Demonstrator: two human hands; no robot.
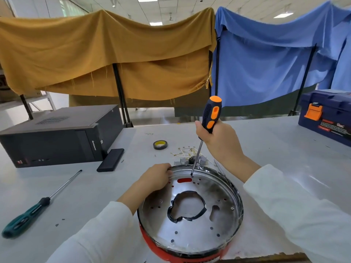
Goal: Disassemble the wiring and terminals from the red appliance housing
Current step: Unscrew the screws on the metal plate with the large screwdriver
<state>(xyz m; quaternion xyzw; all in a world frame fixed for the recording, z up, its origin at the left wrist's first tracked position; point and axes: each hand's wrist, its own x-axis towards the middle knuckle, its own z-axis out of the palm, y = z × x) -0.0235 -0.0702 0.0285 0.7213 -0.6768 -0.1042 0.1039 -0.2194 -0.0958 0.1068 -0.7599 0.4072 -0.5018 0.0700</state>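
Counting from the head view, we logged two screwdrivers: one orange-and-black screwdriver [211, 114] in use and one green-handled screwdriver [36, 206] lying loose on the worktop [284, 149] to the left, well apart from the work. The red appliance housing [161, 251] sat at the near edge of the worktop, directly below us, with one shiny metal plate [190, 230] seated in its top; only a strip of red showed below the plate's rim. The right hand [218, 141] had its grip clamped round the orange-and-black handle, shaft held nearly upright, tip resting at the far part of the plate just above one red slot [184, 180]. The left hand [157, 177] held the plate's far-left rim, fingers curled over the edge. We noted one large irregular central opening edged in black and many small round holes in the plate; we did not count them.

Beyond the housing lay one cluster of pale wires and small grey parts [187, 153], touching nothing we held. Also on the worktop: one roll of tape [160, 144], one black computer tower [57, 135] on its side, one flat black box [110, 160] beside it, one blue toolbox [326, 114] at far right. Two cloths hung behind, one mustard cloth [106, 54] and one blue cloth [266, 59].
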